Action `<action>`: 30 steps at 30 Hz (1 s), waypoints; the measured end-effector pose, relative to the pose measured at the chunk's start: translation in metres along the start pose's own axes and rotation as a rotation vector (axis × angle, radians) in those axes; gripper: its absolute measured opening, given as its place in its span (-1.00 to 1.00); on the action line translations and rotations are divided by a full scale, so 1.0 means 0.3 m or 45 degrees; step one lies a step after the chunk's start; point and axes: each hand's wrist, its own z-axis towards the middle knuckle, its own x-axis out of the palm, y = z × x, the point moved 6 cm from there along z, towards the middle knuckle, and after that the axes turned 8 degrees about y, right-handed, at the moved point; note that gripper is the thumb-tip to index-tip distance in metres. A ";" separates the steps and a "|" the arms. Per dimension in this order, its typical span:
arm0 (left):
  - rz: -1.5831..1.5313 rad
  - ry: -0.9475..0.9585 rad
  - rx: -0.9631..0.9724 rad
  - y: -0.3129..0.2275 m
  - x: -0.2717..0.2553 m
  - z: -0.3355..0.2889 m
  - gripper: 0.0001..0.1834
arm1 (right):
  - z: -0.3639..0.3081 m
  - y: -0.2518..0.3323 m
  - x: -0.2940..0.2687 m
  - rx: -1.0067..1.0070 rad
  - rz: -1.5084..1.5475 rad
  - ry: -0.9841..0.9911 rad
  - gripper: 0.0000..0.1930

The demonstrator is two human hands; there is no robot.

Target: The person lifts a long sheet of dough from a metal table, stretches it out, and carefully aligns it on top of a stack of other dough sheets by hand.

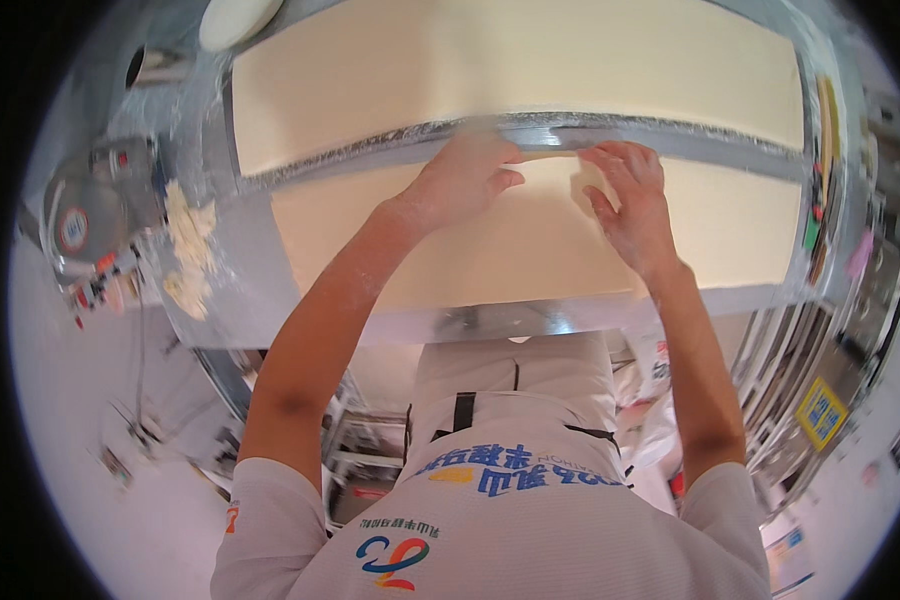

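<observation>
A wide, pale, flat dough sheet (450, 265) lies across the near half of the metal table. My left hand (465, 180) is at its far edge, left of the middle, its fingers curled and partly blurred. A short way to the right, my right hand (632, 195) bends its fingers over the same edge, the thumb lower down over the sheet. Between the two hands the dough's edge looks slightly raised. Beyond a floury strip of bare metal lies a second long dough sheet (570, 65), apart from both hands.
Dough scraps (190, 235) lie at the table's left, near a grey machine (100, 210). A metal cylinder (160, 67) and a round white object (238, 20) sit at the far left. Long thin sticks (828, 170) line the right side. Metal racks (800, 350) stand at the lower right.
</observation>
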 end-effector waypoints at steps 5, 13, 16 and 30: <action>0.115 -0.003 0.065 0.092 0.009 -0.021 -0.55 | -0.341 0.121 0.132 0.629 0.625 -0.435 -0.76; 0.428 0.132 0.131 0.248 -0.111 -0.131 -0.59 | -0.545 0.522 0.566 0.959 1.459 -0.325 -0.85; 0.389 0.158 0.163 0.274 -0.144 -0.164 -0.63 | -0.524 0.606 0.697 0.914 1.688 -0.398 -0.85; 0.370 0.440 0.065 0.373 -0.250 -0.374 -0.51 | -0.474 1.067 1.136 1.299 1.967 -0.633 -0.87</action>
